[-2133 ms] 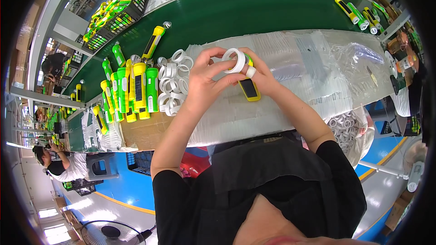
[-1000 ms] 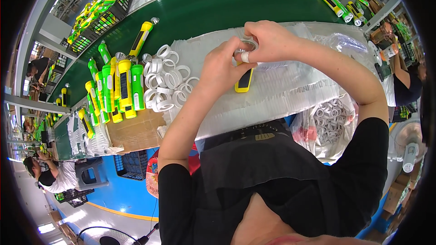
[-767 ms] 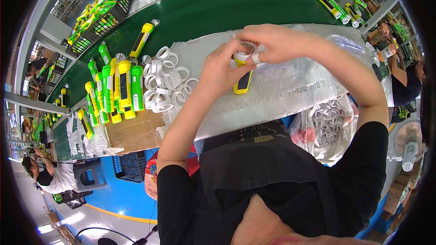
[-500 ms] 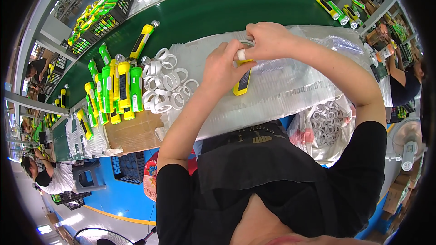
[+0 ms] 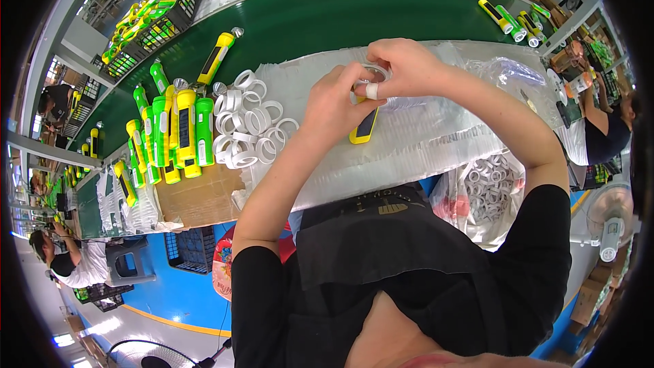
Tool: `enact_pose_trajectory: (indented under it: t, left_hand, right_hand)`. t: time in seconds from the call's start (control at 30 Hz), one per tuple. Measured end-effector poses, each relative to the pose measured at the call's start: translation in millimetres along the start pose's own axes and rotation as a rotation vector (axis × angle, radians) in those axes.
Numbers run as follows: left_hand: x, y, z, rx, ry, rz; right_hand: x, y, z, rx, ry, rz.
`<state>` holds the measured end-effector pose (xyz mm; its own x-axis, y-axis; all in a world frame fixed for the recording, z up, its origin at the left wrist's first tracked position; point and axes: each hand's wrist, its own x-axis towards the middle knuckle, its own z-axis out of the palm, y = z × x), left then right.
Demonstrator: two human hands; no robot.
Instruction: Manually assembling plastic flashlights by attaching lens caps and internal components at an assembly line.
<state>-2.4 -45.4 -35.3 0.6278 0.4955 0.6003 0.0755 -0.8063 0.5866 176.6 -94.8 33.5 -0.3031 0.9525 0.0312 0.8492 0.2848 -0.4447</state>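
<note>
Both hands meet over the grey-silver covered work surface, closed around a white ring (image 5: 375,70). My left hand (image 5: 332,101) grips the ring's left side between thumb and fingers. From the right, my right hand (image 5: 407,69) pinches its other side. A white band (image 5: 368,90) shows at the right thumb; whether it is tape or part of the ring, I cannot tell. Just below the fingers is a yellow flashlight (image 5: 364,129) with a dark panel, its upper part hidden by the hands. I cannot tell whether the ring sits around its head.
Loose white rings (image 5: 253,121) lie piled left of my hands, beside several yellow and green flashlights (image 5: 184,126). A black crate (image 5: 178,13) of flashlights stands far left; more flashlights (image 5: 495,16) lie far right. A bag of rings (image 5: 487,191) hangs below the front edge. Co-workers sit both sides.
My right hand has shifted slightly down and right, and the fingers have opened a little, showing more of the white ring. The flashlight below stays nearly in place.
</note>
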Motion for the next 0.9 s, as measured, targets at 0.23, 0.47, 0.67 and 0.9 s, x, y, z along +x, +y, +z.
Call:
enact_pose_trajectory:
  t: [0.23, 0.47, 0.67, 0.9]
  left_hand:
    - [3, 0, 7, 0.011, 0.067, 0.048]
    - [2, -2, 8, 0.092, 0.035, 0.005]
    - [-2, -9, 0, -0.106, -0.022, -0.010]
    - [-31, 10, -37, -0.523, -0.456, -0.189]
  right_hand:
    - [-2, 13, 2, 0.035, 0.084, -0.136]
    - [-4, 5, -8, -0.052, 0.017, 0.245]
    - [-9, 3, 3, -0.007, 0.106, -0.089]
    - [-37, -29, -6, 0.380, 0.294, -0.244]
